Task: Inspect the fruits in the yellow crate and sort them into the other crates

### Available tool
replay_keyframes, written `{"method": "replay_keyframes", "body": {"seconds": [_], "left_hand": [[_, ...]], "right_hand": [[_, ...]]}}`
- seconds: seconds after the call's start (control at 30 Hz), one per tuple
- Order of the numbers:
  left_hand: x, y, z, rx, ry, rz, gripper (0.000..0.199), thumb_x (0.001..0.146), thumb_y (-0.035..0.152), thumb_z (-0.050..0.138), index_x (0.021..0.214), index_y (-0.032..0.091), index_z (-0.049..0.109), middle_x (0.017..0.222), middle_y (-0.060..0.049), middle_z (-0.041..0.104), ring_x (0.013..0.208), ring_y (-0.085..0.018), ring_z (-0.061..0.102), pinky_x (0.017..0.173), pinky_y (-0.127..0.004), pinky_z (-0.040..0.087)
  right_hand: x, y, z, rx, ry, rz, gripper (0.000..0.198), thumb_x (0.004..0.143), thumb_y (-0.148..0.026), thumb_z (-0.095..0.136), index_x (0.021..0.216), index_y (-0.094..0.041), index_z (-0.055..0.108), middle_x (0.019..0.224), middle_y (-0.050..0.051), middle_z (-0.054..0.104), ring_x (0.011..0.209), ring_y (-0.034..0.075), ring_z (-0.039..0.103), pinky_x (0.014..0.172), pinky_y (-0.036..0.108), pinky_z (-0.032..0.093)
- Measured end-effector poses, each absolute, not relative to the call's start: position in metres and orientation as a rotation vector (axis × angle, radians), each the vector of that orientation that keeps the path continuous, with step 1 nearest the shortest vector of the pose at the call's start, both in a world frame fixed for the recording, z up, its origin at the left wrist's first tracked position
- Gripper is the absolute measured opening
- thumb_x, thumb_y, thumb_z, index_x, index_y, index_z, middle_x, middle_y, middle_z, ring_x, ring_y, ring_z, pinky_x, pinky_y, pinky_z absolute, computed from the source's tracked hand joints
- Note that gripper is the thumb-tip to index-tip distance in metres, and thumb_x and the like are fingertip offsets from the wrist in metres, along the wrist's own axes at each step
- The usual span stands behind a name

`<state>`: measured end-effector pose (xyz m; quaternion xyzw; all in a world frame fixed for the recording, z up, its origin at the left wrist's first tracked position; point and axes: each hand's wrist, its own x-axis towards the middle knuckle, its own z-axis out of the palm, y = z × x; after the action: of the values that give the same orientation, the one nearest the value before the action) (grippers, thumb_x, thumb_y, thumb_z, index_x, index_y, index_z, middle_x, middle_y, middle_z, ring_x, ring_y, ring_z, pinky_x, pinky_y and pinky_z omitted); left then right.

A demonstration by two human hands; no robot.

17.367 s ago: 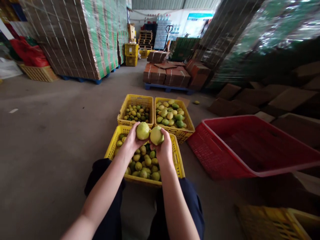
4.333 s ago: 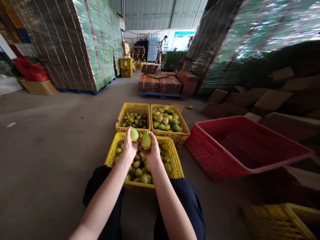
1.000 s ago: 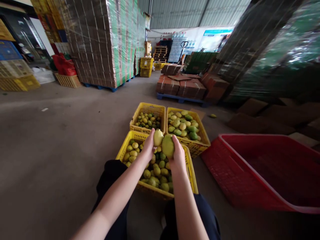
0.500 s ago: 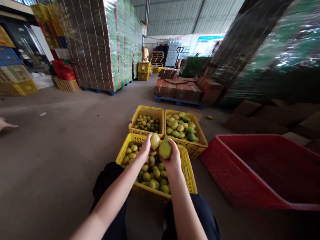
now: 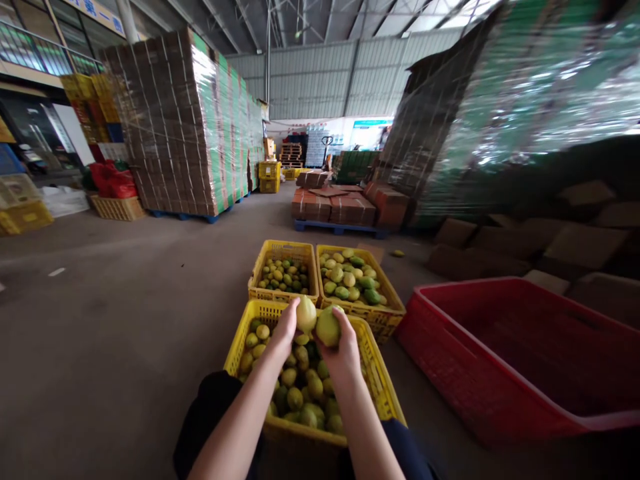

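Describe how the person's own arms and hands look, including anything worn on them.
The left hand and right hand are bare, without gloves. Both forearms are uncovered down to the picture's lower edge, so no sleeves show. No watch, bracelet or marking can be made out on either wrist.

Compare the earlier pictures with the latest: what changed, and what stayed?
The view has tipped up, showing more roof. A person once seen by the pallet truck no longer shows there. The left hand and right hand each hold a fruit, as before, perhaps not the same ones; the yellow crates stayed.
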<state>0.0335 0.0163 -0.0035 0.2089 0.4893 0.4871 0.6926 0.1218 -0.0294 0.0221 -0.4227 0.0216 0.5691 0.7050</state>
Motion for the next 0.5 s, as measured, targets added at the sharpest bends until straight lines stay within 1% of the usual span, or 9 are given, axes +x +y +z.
{"method": "replay_keyframes", "body": {"seconds": [0.07, 0.17, 0.27, 0.33, 0.4, 0.5], "left_hand": [[0.033, 0.014, 0.000, 0.458, 1.084, 1.116, 0.028, 0.096, 0.035, 0.055, 0.093, 0.013, 0.072, 0.087, -0.008, 0.076, 0.077, -0.018, 0.070, 0.054, -0.022, 0.047], [0.032, 0.009, 0.011, 0.356, 0.926, 1.137, 0.026, 0.096, 0.033, 0.055, 0.091, 0.013, 0.071, 0.077, -0.007, 0.074, 0.078, -0.020, 0.071, 0.062, -0.025, 0.054], [0.029, 0.010, 0.020, 0.167, 0.836, 1.194, 0.022, 0.097, 0.030, 0.054, 0.090, 0.015, 0.068, 0.069, -0.006, 0.070, 0.076, -0.022, 0.072, 0.068, -0.028, 0.058], [0.025, 0.012, 0.020, 0.056, 0.790, 1.235, 0.020, 0.098, 0.026, 0.050, 0.091, 0.016, 0.066, 0.068, -0.005, 0.069, 0.073, -0.021, 0.072, 0.066, -0.028, 0.058], [0.022, 0.013, 0.018, -0.002, 0.738, 1.241, 0.022, 0.099, 0.023, 0.046, 0.092, 0.017, 0.066, 0.070, -0.006, 0.070, 0.069, -0.019, 0.071, 0.062, -0.026, 0.057], [0.021, 0.014, 0.014, -0.015, 0.699, 1.206, 0.021, 0.098, 0.024, 0.047, 0.091, 0.017, 0.066, 0.072, -0.007, 0.071, 0.064, -0.018, 0.069, 0.058, -0.025, 0.057]], "right_hand": [[0.120, -0.026, 0.018, -0.931, 0.044, 1.253, 0.019, 0.065, -0.024, 0.074, 0.080, -0.022, 0.063, 0.060, -0.007, 0.067, 0.050, 0.013, 0.060, 0.042, 0.021, 0.048], [0.117, -0.022, 0.014, -0.911, -0.010, 1.249, 0.023, 0.063, -0.022, 0.077, 0.082, -0.021, 0.064, 0.062, -0.006, 0.069, 0.049, 0.013, 0.061, 0.040, 0.020, 0.046], [0.117, -0.021, 0.012, -0.890, 0.013, 1.274, 0.021, 0.066, -0.025, 0.076, 0.083, -0.021, 0.064, 0.063, -0.005, 0.070, 0.050, 0.013, 0.062, 0.042, 0.022, 0.050], [0.118, -0.020, 0.010, -0.891, 0.088, 1.277, 0.017, 0.069, -0.028, 0.072, 0.081, -0.023, 0.061, 0.060, -0.006, 0.067, 0.050, 0.014, 0.062, 0.045, 0.025, 0.053], [0.121, -0.019, 0.007, -0.905, 0.162, 1.285, 0.014, 0.072, -0.030, 0.069, 0.080, -0.024, 0.058, 0.056, -0.007, 0.064, 0.049, 0.015, 0.061, 0.046, 0.026, 0.053], [0.123, -0.017, 0.001, -0.877, 0.221, 1.344, 0.014, 0.078, -0.036, 0.065, 0.081, -0.024, 0.059, 0.055, -0.005, 0.064, 0.048, 0.015, 0.061, 0.049, 0.028, 0.054]]}}
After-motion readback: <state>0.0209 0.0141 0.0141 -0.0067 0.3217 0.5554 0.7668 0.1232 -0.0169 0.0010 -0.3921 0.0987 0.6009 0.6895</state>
